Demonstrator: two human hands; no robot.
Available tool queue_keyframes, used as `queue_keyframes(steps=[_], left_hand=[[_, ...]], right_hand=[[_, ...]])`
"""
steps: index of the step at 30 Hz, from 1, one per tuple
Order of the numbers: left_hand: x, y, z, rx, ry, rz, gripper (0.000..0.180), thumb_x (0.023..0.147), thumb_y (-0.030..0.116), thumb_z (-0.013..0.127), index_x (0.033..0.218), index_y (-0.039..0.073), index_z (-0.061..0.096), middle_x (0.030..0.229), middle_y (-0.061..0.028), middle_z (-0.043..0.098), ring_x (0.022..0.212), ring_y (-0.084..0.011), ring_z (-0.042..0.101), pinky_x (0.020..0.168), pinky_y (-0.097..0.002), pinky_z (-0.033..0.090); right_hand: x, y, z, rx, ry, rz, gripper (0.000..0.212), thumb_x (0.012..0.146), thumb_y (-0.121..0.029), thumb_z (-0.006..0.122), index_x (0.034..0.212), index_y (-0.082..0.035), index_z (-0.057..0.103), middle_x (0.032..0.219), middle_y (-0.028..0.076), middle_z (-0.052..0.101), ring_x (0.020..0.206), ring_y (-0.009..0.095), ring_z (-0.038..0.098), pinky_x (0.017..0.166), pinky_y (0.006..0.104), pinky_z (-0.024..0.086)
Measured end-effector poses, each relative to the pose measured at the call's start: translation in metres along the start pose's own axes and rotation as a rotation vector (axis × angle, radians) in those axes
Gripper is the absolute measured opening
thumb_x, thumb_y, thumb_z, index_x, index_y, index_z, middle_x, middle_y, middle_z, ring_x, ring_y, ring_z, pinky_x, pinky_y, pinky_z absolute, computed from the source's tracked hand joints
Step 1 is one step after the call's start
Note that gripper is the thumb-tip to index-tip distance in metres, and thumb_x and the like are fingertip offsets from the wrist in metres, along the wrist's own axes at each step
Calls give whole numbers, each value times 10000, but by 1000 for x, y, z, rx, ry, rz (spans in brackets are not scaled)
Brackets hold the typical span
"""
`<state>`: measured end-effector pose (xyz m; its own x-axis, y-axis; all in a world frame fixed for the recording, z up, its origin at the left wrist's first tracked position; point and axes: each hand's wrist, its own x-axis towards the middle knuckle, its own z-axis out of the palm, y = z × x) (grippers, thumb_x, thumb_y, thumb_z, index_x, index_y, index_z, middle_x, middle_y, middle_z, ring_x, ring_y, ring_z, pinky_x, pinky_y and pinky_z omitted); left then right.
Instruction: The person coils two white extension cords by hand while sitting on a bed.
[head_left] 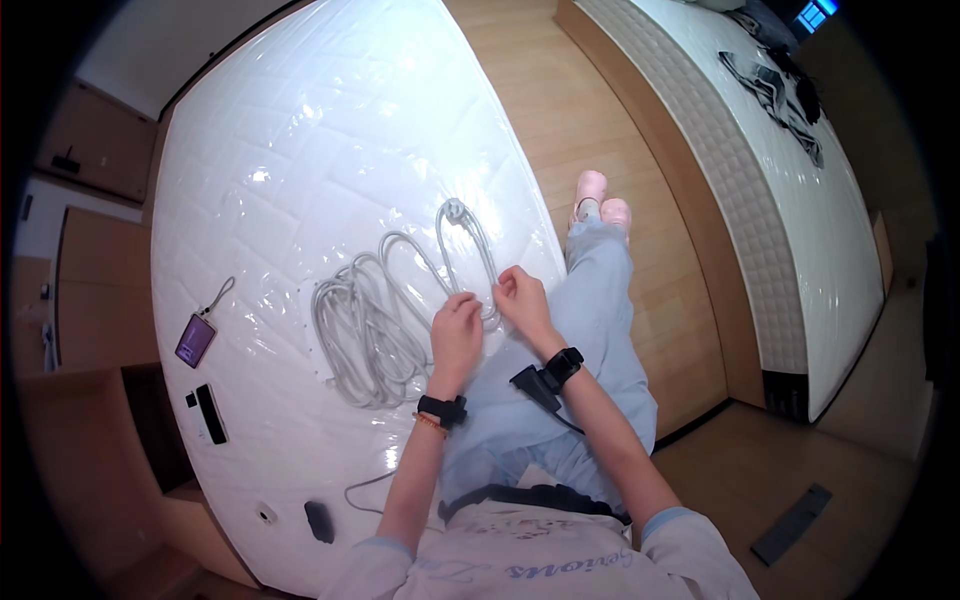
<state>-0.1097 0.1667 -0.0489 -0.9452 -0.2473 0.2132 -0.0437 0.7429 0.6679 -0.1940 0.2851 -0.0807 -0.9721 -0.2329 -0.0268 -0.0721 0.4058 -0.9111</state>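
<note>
A long grey-white power cable (pixel 345 330) lies in loose loops on the plastic-wrapped mattress (pixel 250 130). Its round plug (pixel 455 210) rests beyond my hands, and two runs of cable lead from there back toward my fingers. My left hand (pixel 457 335) is closed in a pinch where the cable passes, just right of the coiled loops. Close beside it, my right hand (pixel 523 300) pinches the cable run coming down from the plug. A small bend of cable shows between the two hands; the exact grip is partly hidden by the fingers.
Left on the mattress are a purple power bank with a strap (pixel 196 340), a black-and-white device (pixel 206 414), a small white item (pixel 265 513) and a black case (pixel 319 522). A second mattress (pixel 760 200) stands right, across a wooden floor gap. A grey strip (pixel 790 525) lies on the floor.
</note>
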Motion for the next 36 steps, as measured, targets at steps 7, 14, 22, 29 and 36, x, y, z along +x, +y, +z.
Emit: queue_keyframes(steps=[7, 14, 22, 29, 36], left_hand=[[17, -3, -28, 13, -66, -624, 218, 759, 180, 657, 906, 40, 578, 764, -79, 575, 718, -261, 589, 627, -367, 431], [-1, -12, -48, 171, 155, -653, 199, 799, 214, 614, 882, 35, 589, 721, -134, 614, 674, -303, 613, 607, -420, 455], [6, -12, -48, 1, 36, -574, 191, 802, 224, 587, 842, 37, 588, 708, -114, 628, 668, -327, 612, 593, -409, 463], [43, 30, -19, -54, 82, -230, 152, 827, 159, 575, 891, 21, 584, 692, -115, 610, 594, -283, 588, 552, -337, 452], [36, 19, -21, 47, 205, 108, 196, 831, 149, 583, 946, -10, 575, 802, -137, 605, 713, -317, 590, 662, -391, 456]], right_hand=[[-2, -8, 0, -80, -50, 18, 190, 739, -132, 659, 824, -30, 523, 589, 89, 567, 570, 273, 586, 528, 362, 443], [-6, -29, -8, -103, -142, 0, 197, 730, -189, 667, 828, -70, 545, 602, 64, 546, 564, 256, 567, 532, 366, 435], [-11, -24, -6, -167, -371, -328, 177, 716, -218, 665, 753, -70, 577, 634, 63, 565, 570, 221, 562, 541, 321, 438], [-1, -3, -6, 660, -448, 99, 115, 797, -112, 594, 887, -40, 582, 665, -9, 568, 617, 90, 543, 565, 235, 426], [-3, -7, 2, 535, -282, 82, 100, 848, -71, 569, 919, -4, 591, 672, -39, 546, 585, 11, 461, 499, 204, 378]])
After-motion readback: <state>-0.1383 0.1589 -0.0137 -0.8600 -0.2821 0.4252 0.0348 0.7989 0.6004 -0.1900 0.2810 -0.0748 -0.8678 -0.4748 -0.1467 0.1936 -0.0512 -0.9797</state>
